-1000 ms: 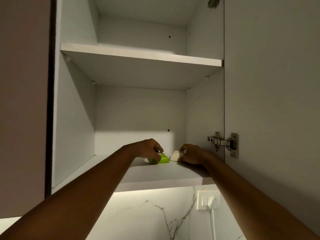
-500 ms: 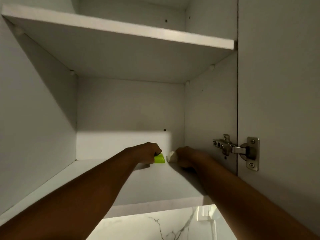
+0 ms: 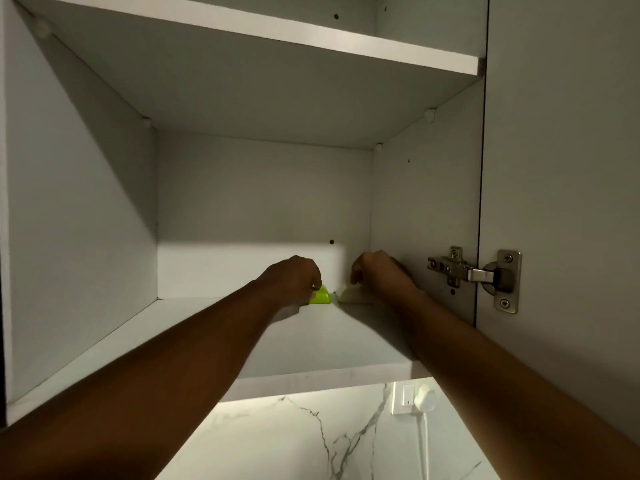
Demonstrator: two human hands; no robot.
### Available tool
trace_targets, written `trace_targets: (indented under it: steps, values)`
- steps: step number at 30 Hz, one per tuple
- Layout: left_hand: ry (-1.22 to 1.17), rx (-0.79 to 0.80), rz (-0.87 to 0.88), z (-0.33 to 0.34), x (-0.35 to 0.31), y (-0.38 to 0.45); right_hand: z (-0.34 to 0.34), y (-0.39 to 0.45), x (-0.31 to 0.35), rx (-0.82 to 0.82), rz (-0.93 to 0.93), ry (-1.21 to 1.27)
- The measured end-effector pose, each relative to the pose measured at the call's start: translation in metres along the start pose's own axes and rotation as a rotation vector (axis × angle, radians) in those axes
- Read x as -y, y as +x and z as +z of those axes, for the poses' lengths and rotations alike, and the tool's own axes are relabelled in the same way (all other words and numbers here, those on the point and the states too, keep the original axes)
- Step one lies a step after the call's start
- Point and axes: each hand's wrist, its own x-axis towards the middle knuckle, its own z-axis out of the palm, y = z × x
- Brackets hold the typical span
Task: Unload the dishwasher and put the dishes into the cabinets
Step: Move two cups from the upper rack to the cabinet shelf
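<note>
The step in hand appears to be seating two small dishes at the back of the lower shelf (image 3: 329, 341) of the open wall cabinet (image 3: 83, 216). To do it well, the person should set each dish flat on the shelf board before loosening the fingers, keep the two pieces from knocking together, and draw both arms straight back out, clear of the door hinge (image 3: 474, 273) on the right.

The shelf is a plain white board. The shelf above (image 3: 311, 36) shows nothing on its visible part. Below the cabinet runs a lit marble-pattern backsplash (image 3: 311, 441) with a wall socket (image 3: 412, 400) and plug.

The left hand (image 3: 294, 278) has its fingers curled round a green dish (image 3: 320, 296), resting on the shelf near the back wall. The right hand (image 3: 379, 273) grips a white dish (image 3: 351, 295) just beside it, in the back right corner. Whether the two dishes touch cannot be told.
</note>
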Motion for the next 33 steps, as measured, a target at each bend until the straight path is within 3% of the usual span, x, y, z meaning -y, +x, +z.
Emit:
trace_targets:
  steps: [12,33]
  values:
    - [0.093,0.092,0.08,0.0,-0.012,-0.005,0.014,0.001,0.004,0.14,0.014,0.003]
    - [0.058,0.073,0.008,0.01,-0.016,-0.013,0.029,0.009,-0.002,0.097,0.033,0.04]
